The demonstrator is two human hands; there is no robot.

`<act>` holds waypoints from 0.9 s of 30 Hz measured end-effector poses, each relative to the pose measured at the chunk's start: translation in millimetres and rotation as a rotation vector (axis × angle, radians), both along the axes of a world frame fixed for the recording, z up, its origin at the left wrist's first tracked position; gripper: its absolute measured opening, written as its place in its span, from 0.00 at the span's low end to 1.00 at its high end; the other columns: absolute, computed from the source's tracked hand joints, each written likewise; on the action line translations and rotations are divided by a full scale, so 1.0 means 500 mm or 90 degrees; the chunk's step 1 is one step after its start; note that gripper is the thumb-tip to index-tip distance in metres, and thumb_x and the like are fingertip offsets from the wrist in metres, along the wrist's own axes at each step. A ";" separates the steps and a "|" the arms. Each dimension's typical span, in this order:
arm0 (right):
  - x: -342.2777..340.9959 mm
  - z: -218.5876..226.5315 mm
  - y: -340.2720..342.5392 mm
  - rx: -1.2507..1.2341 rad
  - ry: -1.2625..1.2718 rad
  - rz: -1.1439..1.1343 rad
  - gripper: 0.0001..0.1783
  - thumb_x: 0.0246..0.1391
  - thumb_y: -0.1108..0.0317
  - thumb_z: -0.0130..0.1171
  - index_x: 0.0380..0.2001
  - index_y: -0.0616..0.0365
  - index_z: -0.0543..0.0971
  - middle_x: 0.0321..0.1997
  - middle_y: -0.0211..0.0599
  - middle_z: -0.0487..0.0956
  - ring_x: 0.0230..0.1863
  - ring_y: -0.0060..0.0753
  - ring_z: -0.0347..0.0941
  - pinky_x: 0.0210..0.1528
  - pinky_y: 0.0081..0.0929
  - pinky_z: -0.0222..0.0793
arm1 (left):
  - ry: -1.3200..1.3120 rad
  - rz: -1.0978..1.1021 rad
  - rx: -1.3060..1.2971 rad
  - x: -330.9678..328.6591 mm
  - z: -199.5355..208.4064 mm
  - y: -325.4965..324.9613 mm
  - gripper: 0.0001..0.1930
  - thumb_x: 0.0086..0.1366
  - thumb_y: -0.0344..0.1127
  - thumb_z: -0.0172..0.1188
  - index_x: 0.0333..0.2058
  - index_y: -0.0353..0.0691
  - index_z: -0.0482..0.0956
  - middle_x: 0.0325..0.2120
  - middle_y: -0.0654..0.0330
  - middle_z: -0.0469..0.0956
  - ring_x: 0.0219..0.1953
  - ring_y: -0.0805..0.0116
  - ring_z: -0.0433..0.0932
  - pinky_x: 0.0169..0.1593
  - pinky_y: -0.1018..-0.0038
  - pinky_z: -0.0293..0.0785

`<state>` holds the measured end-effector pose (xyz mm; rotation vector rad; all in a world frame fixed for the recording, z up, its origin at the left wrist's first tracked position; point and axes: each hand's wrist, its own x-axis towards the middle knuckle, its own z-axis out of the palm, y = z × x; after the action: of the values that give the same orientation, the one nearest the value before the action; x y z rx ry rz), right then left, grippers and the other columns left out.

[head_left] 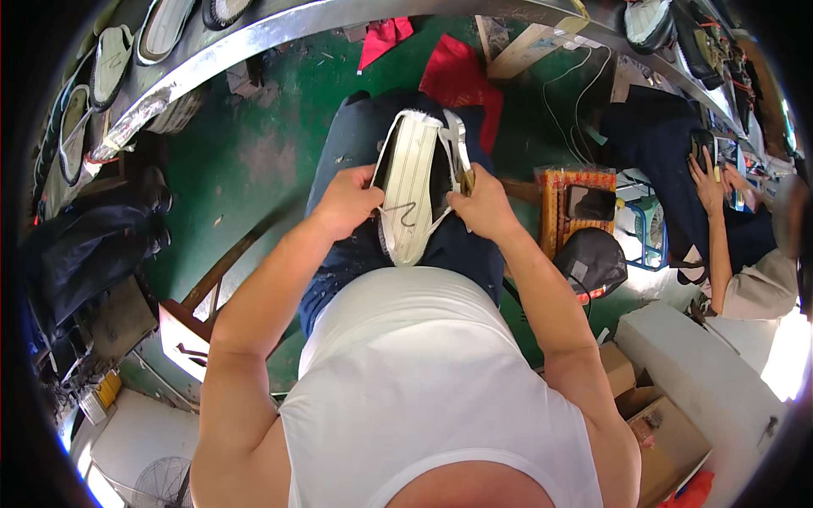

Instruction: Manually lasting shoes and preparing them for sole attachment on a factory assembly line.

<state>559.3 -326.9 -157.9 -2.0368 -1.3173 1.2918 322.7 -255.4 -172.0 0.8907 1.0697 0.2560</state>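
An unfinished shoe (410, 182) lies across my lap with its pale, ribbed bottom facing up and a dark curved mark near the end closest to me. Dark material shows along its inner sides, and its whitish edge stands loose. My left hand (349, 201) pinches that edge on the left. On the opposite side my right hand (487, 203) has its fingers closed on the shoe's edge. A pale strip (458, 140) stands up just beyond the right fingers. Something brownish and metallic shows beside them, partly hidden, and I cannot make out its kind.
A metal-edged bench (279, 32) curves across the far side, with several shoes (110, 68) on it. Red cloth (457, 72) lies beyond my knees. At right are a dark phone (590, 203), a black bag (593, 261), cardboard boxes (669, 440) and another person's hands (710, 182).
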 end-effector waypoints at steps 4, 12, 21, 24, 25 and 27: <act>0.029 0.041 -0.017 -0.014 -0.020 0.049 0.19 0.53 0.62 0.60 0.43 0.65 0.73 0.38 0.61 0.79 0.45 0.64 0.75 0.46 0.47 0.69 | -0.158 0.024 -0.065 0.002 0.020 -0.034 0.43 0.52 0.20 0.58 0.69 0.41 0.56 0.56 0.57 0.73 0.53 0.66 0.75 0.54 0.73 0.73; 0.053 0.113 -0.029 0.156 -0.210 0.469 0.25 0.56 0.65 0.55 0.56 0.63 0.72 0.44 0.52 0.79 0.48 0.55 0.76 0.47 0.44 0.72 | -0.022 -0.002 0.157 0.007 -0.051 -0.121 0.51 0.55 0.28 0.63 0.70 0.30 0.38 0.66 0.44 0.57 0.69 0.58 0.56 0.69 0.71 0.51; 0.024 0.146 0.043 0.089 -0.328 0.728 0.11 0.53 0.68 0.59 0.38 0.62 0.74 0.30 0.46 0.78 0.33 0.54 0.76 0.38 0.44 0.72 | -0.331 0.166 -0.102 0.024 0.001 -0.116 0.39 0.71 0.46 0.45 0.71 0.33 0.38 0.70 0.47 0.50 0.71 0.60 0.51 0.70 0.70 0.49; 0.009 0.111 0.000 0.099 -0.235 0.620 0.11 0.53 0.66 0.60 0.34 0.62 0.74 0.30 0.48 0.77 0.33 0.54 0.77 0.36 0.45 0.72 | -0.128 0.417 -0.147 0.084 -0.007 -0.102 0.33 0.76 0.54 0.37 0.67 0.31 0.57 0.67 0.49 0.60 0.67 0.61 0.61 0.67 0.71 0.58; -0.001 0.100 -0.027 0.137 -0.217 0.528 0.12 0.53 0.64 0.61 0.34 0.63 0.74 0.30 0.50 0.78 0.33 0.54 0.77 0.36 0.45 0.73 | -0.131 0.424 -0.144 0.091 -0.019 -0.098 0.33 0.76 0.54 0.37 0.67 0.31 0.57 0.67 0.49 0.60 0.67 0.61 0.61 0.67 0.71 0.58; -0.027 0.087 -0.059 0.155 -0.219 0.448 0.14 0.53 0.65 0.61 0.35 0.63 0.72 0.33 0.50 0.77 0.36 0.53 0.77 0.39 0.46 0.72 | 0.029 0.352 0.082 0.094 -0.053 -0.095 0.31 0.76 0.52 0.36 0.62 0.29 0.66 0.59 0.46 0.71 0.61 0.59 0.70 0.64 0.71 0.63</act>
<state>545.6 -356.4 -114.2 -1.7262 -2.3667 0.9634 369.8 -302.9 -198.4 0.7003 1.3405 0.7749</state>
